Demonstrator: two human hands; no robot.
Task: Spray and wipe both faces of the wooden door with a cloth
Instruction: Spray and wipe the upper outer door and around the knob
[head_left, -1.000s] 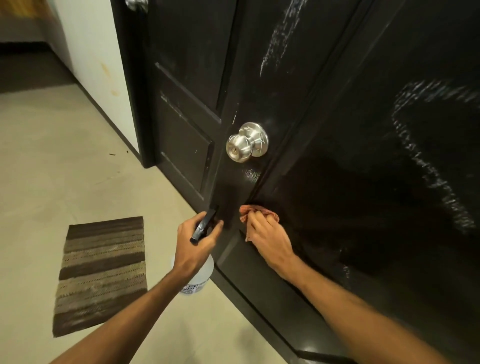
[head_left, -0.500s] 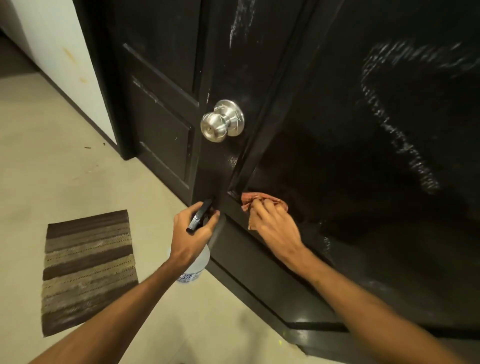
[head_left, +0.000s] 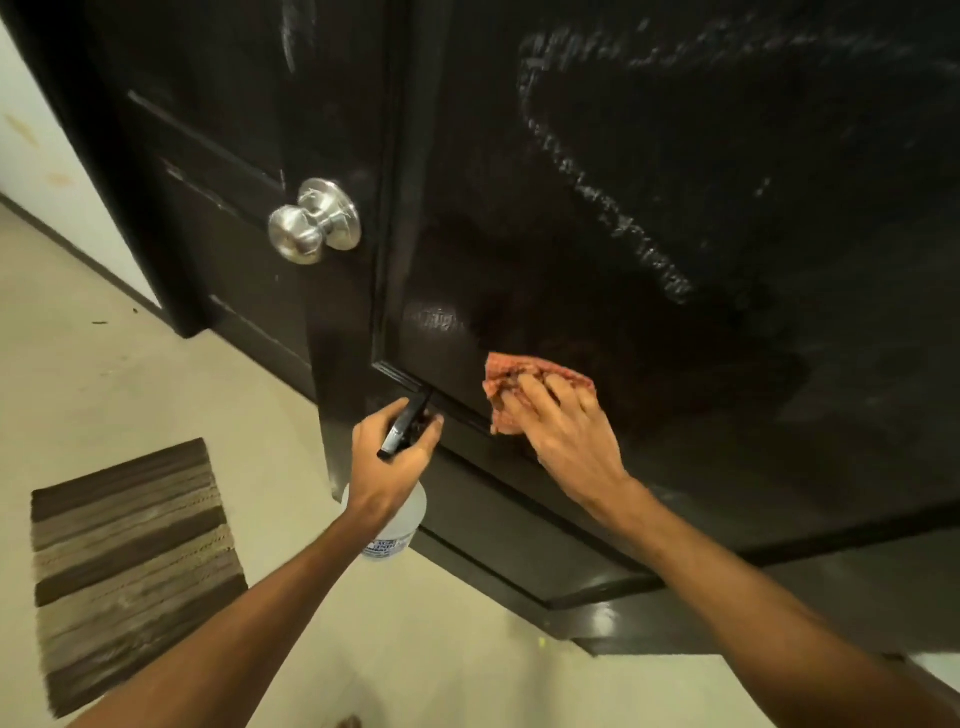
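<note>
A dark glossy wooden door (head_left: 675, 218) fills the upper right, with whitish spray streaks on its large panel and a wet patch lower down. My right hand (head_left: 566, 431) presses an orange-red cloth (head_left: 519, 379) flat against the bottom of that panel, fingers spread over it. My left hand (head_left: 387, 467) grips the black trigger head of a clear spray bottle (head_left: 397, 525), held just left of the cloth and close to the door's rail. A silver round knob (head_left: 314, 223) sticks out above my left hand.
A brown striped mat (head_left: 124, 561) lies on the pale floor at the lower left. A white wall (head_left: 47, 156) and the dark door frame stand at the far left. The door's bottom edge runs along the lower right.
My right hand has slid the cloth to the right along the panel's lower edge. The view has shifted closer and lower. My left hand keeps holding the bottle in the same spot.
</note>
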